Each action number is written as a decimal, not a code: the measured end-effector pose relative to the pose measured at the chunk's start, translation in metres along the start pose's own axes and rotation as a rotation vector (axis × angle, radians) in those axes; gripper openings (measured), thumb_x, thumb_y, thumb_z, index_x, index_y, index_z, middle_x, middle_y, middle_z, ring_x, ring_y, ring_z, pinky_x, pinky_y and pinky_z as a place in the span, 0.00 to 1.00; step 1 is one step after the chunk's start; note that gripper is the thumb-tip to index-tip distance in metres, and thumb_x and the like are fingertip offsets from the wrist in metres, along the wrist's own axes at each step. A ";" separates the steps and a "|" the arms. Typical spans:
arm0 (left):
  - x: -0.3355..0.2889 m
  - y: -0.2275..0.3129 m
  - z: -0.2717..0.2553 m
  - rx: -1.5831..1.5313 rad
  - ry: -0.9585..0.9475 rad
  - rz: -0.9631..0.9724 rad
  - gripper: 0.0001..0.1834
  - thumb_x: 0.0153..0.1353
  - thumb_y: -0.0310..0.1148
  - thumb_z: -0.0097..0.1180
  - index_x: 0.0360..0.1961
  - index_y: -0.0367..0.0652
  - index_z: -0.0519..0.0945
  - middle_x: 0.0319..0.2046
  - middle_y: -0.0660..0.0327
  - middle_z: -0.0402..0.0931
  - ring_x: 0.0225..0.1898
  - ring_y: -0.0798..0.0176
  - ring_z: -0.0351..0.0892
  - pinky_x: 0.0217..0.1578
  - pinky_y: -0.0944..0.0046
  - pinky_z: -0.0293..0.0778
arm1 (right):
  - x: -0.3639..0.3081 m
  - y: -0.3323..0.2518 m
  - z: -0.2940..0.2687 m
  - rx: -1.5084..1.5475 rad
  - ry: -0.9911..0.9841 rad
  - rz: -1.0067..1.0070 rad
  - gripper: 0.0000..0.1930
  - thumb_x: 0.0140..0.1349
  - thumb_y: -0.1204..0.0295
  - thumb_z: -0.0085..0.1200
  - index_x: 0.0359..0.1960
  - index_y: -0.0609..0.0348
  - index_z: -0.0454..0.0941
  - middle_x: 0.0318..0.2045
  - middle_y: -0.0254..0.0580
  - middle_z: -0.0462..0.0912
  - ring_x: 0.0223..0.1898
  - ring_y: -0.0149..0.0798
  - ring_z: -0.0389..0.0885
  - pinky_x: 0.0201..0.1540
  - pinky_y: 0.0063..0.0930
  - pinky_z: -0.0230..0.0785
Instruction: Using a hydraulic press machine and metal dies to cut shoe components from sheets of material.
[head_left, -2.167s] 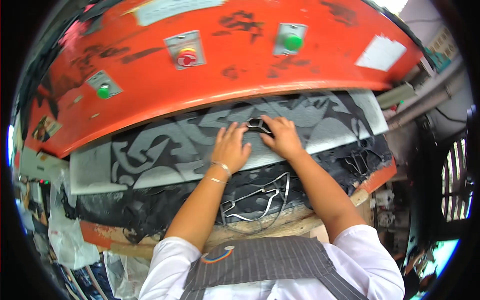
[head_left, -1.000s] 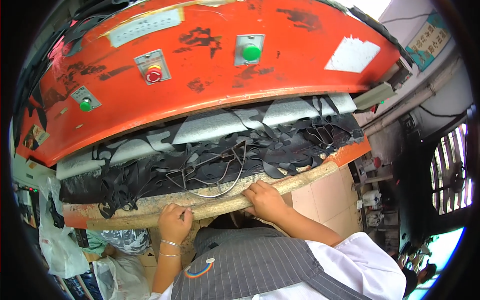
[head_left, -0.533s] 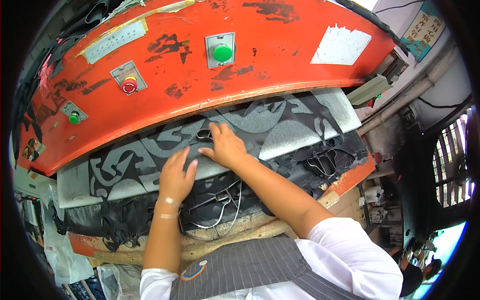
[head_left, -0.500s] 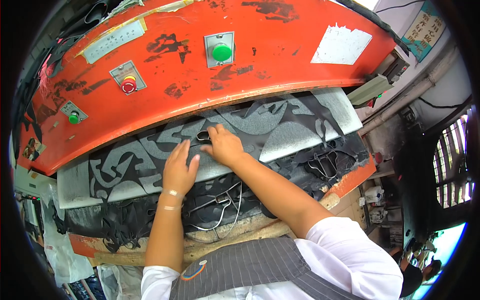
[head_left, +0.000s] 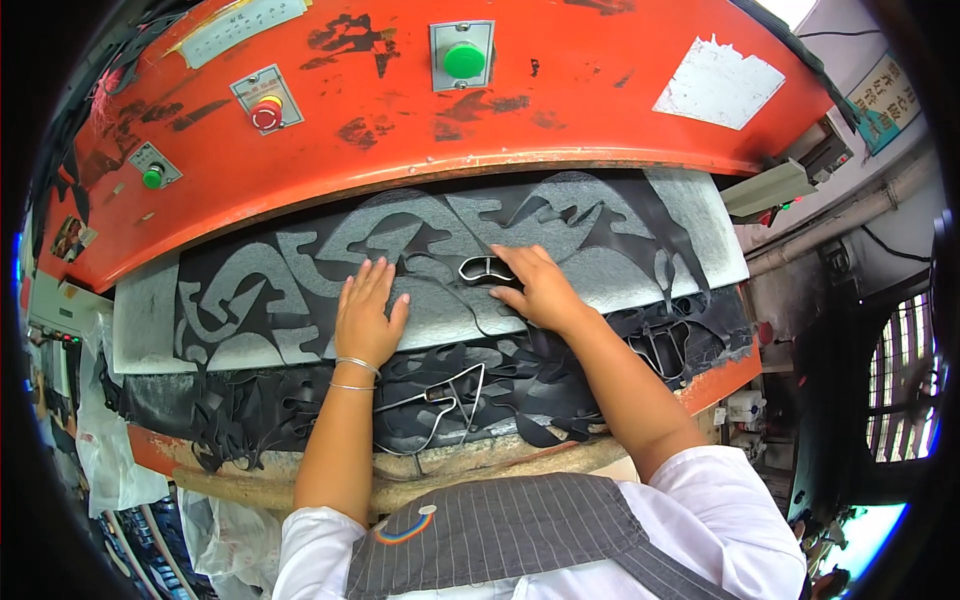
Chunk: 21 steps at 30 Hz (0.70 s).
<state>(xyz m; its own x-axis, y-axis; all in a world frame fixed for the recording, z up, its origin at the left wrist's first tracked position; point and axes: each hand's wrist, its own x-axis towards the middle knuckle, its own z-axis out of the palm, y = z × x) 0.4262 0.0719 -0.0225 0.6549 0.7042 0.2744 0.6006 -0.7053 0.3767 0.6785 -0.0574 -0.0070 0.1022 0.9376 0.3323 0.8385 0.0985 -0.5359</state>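
Observation:
A small steel-strip cutting die [head_left: 486, 269] with a crossbar stands on a black sheet [head_left: 620, 236] full of curved cut-out openings. My right hand [head_left: 545, 290] grips the die's right end, fingers on the far side and thumb on the near side. To its left, my left hand [head_left: 370, 317] lies palm down with fingers stretched out, holding nothing. Under the sheet is a pale grey cutting board [head_left: 146, 335], showing through the openings. The die's right end is partly hidden by my fingers.
An orange press beam [head_left: 350, 110] overhangs the board's far edge, with green buttons [head_left: 463, 60] and a red button [head_left: 266, 113]. Black scraps [head_left: 235, 415] lie along the near ledge. Two larger metal dies, one at the middle [head_left: 470, 395] and another farther right [head_left: 660, 350], rest among them.
My right hand and the small die have moved right across the sheet. My left hand has shifted slightly and lies flatter. The whole view has also shifted a little.

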 end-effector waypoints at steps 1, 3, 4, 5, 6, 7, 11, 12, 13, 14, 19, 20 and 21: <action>-0.001 0.001 0.000 0.000 0.001 -0.002 0.26 0.61 0.41 0.53 0.59 0.41 0.74 0.62 0.54 0.69 0.67 0.52 0.61 0.67 0.51 0.53 | -0.003 -0.001 -0.001 0.013 0.017 -0.006 0.29 0.51 0.70 0.65 0.57 0.61 0.72 0.45 0.49 0.78 0.46 0.52 0.74 0.51 0.39 0.68; -0.003 0.001 -0.002 -0.002 -0.009 -0.014 0.26 0.61 0.41 0.53 0.59 0.41 0.74 0.63 0.54 0.69 0.68 0.53 0.61 0.68 0.51 0.52 | -0.005 -0.002 0.002 0.021 0.023 0.000 0.30 0.50 0.71 0.65 0.57 0.61 0.71 0.45 0.49 0.79 0.46 0.52 0.74 0.52 0.39 0.68; -0.004 0.000 -0.003 -0.001 -0.007 -0.017 0.26 0.61 0.41 0.53 0.59 0.41 0.74 0.63 0.54 0.69 0.68 0.53 0.61 0.68 0.51 0.52 | -0.006 -0.003 0.004 0.028 0.030 0.006 0.31 0.50 0.72 0.66 0.58 0.61 0.71 0.45 0.50 0.79 0.45 0.52 0.73 0.52 0.39 0.68; -0.004 -0.001 -0.003 -0.002 -0.006 -0.011 0.26 0.61 0.41 0.53 0.59 0.40 0.74 0.63 0.54 0.68 0.68 0.53 0.61 0.68 0.51 0.52 | -0.007 -0.004 0.005 0.029 0.029 0.002 0.31 0.50 0.72 0.66 0.58 0.61 0.71 0.45 0.50 0.79 0.45 0.52 0.73 0.52 0.39 0.68; -0.005 -0.002 -0.006 0.003 -0.002 -0.012 0.26 0.61 0.42 0.53 0.59 0.40 0.74 0.63 0.54 0.68 0.68 0.53 0.61 0.68 0.51 0.51 | -0.008 -0.006 0.006 0.016 0.046 0.018 0.31 0.50 0.72 0.66 0.58 0.61 0.71 0.44 0.50 0.80 0.45 0.52 0.74 0.51 0.39 0.68; -0.007 -0.003 -0.007 0.016 0.009 -0.027 0.26 0.61 0.42 0.53 0.59 0.40 0.74 0.63 0.54 0.68 0.68 0.53 0.61 0.68 0.51 0.51 | -0.007 -0.008 0.009 0.008 0.061 0.024 0.30 0.50 0.72 0.66 0.57 0.61 0.71 0.42 0.50 0.80 0.45 0.52 0.74 0.51 0.40 0.68; -0.016 -0.014 -0.010 -0.125 -0.009 0.013 0.26 0.60 0.42 0.56 0.58 0.41 0.75 0.62 0.53 0.69 0.67 0.52 0.62 0.67 0.51 0.53 | -0.013 -0.013 0.009 -0.038 0.081 0.034 0.29 0.51 0.72 0.66 0.57 0.61 0.72 0.41 0.51 0.80 0.45 0.52 0.74 0.51 0.38 0.68; -0.018 -0.017 -0.014 -0.228 -0.037 0.043 0.25 0.59 0.41 0.57 0.56 0.41 0.76 0.60 0.53 0.71 0.65 0.51 0.65 0.66 0.51 0.56 | -0.017 -0.013 0.008 -0.036 0.083 0.016 0.29 0.51 0.72 0.66 0.57 0.61 0.72 0.41 0.51 0.80 0.45 0.52 0.74 0.51 0.38 0.68; -0.019 -0.022 -0.024 -0.224 -0.021 0.048 0.25 0.59 0.41 0.57 0.56 0.41 0.76 0.60 0.53 0.71 0.65 0.51 0.65 0.66 0.51 0.56 | -0.021 -0.011 0.004 -0.066 0.070 0.043 0.31 0.51 0.69 0.66 0.58 0.60 0.71 0.43 0.51 0.79 0.46 0.53 0.74 0.51 0.40 0.68; -0.022 -0.030 -0.037 -0.413 0.024 -0.085 0.24 0.59 0.41 0.59 0.54 0.41 0.78 0.56 0.53 0.75 0.60 0.53 0.70 0.62 0.53 0.62 | -0.025 -0.011 0.003 -0.097 0.059 0.070 0.33 0.50 0.67 0.66 0.59 0.59 0.70 0.45 0.51 0.79 0.46 0.54 0.73 0.51 0.42 0.67; -0.055 -0.136 -0.107 -0.468 0.474 -0.370 0.15 0.65 0.37 0.56 0.45 0.37 0.82 0.39 0.58 0.83 0.41 0.65 0.80 0.45 0.64 0.75 | -0.030 -0.049 -0.007 -0.082 0.192 0.139 0.38 0.50 0.60 0.68 0.62 0.60 0.66 0.48 0.53 0.76 0.49 0.54 0.74 0.53 0.44 0.66; -0.063 -0.166 -0.131 -0.372 0.527 -0.508 0.16 0.66 0.40 0.54 0.44 0.37 0.83 0.38 0.57 0.82 0.39 0.65 0.80 0.43 0.63 0.75 | -0.015 -0.073 -0.014 0.014 0.229 0.153 0.36 0.52 0.61 0.67 0.61 0.61 0.67 0.48 0.53 0.76 0.48 0.52 0.75 0.51 0.42 0.67; -0.053 -0.159 -0.155 -0.365 0.615 -0.609 0.19 0.68 0.43 0.51 0.42 0.36 0.82 0.37 0.56 0.82 0.39 0.64 0.79 0.44 0.63 0.73 | 0.001 -0.095 -0.028 0.093 0.270 0.187 0.33 0.54 0.62 0.66 0.59 0.62 0.68 0.48 0.54 0.76 0.47 0.49 0.76 0.49 0.39 0.69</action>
<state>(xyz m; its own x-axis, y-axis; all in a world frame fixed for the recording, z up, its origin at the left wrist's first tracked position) 0.2248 0.1598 0.0407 -0.1447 0.9366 0.3192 0.5107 -0.2056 0.8348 0.6145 -0.0757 0.0660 0.3984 0.8214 0.4082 0.7408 -0.0256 -0.6713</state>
